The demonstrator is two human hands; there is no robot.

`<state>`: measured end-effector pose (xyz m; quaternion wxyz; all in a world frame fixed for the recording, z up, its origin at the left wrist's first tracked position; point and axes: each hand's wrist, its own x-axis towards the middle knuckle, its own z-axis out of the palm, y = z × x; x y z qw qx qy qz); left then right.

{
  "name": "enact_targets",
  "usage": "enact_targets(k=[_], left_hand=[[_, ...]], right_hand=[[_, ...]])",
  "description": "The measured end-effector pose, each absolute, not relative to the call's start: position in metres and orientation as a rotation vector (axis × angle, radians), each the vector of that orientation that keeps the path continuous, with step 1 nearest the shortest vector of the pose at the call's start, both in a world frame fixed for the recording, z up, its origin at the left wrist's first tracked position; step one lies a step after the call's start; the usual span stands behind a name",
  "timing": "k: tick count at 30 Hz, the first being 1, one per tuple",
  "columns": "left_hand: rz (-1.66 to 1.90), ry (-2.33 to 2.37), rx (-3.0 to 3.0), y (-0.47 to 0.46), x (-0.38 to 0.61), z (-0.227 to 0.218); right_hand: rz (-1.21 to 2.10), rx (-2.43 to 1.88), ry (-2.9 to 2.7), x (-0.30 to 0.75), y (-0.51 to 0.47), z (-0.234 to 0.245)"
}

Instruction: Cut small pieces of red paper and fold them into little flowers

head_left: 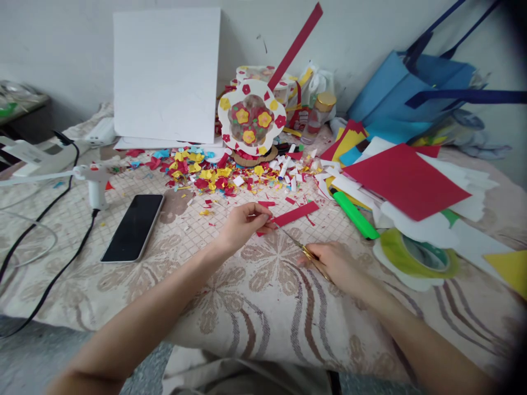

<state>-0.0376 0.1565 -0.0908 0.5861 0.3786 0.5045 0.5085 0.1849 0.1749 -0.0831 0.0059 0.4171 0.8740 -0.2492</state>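
Observation:
My left hand (242,224) is closed in a pinch on a small piece of red paper, mostly covered by the fingertips. In my right hand (334,264) are gold-handled scissors (305,250), their blades pointing left at the pinched paper. Whether the blades are parted is too fine to make out. Just beyond the scissors lies a red paper strip (300,212) on the patterned tablecloth (263,299). Small red scraps lie around the left fingertips.
Colourful paper scraps (206,173) spread behind my hands, before a flower-decorated white craft piece (225,127). To the left are a phone (134,227) and a glue gun (96,186) with cords. On the right lie a green cutter (354,215), tape roll (420,253) and red sheet (407,178).

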Motion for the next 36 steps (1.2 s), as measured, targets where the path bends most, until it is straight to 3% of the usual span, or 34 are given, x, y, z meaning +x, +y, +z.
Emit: enact_targets(k=[6, 11, 13, 15, 18, 21, 25, 36], left_hand=[[1.177, 1.179, 0.893, 0.156, -0.038, -0.088], [1.183, 1.158, 0.926, 0.153, -0.033, -0.089], [1.188, 1.143, 0.957, 0.150, -0.029, -0.089], [1.195, 1.124, 1.008, 0.146, -0.024, -0.089], [1.162, 1.095, 1.076, 0.138, -0.016, -0.090], [1.114, 1.052, 1.090, 0.134, -0.010, -0.091], [1.054, 0.970, 0.969, 0.132, -0.008, -0.095], [1.042, 0.898, 0.759, 0.133, -0.009, -0.097]], right_hand=[[-0.089, 1.614, 2.656, 0.203, 0.195, -0.084], [0.045, 1.841, 2.703, 0.219, 0.209, -0.083], [-0.134, 1.911, 2.904, 0.214, 0.204, -0.078], [-0.638, 1.863, 3.072, 0.202, 0.195, -0.072], [-1.536, 1.610, 2.888, 0.178, 0.178, -0.070], [-1.914, 1.481, 2.735, 0.163, 0.169, -0.077], [-2.050, 1.407, 2.701, 0.159, 0.168, -0.085], [-1.837, 1.503, 2.915, 0.157, 0.164, -0.090]])
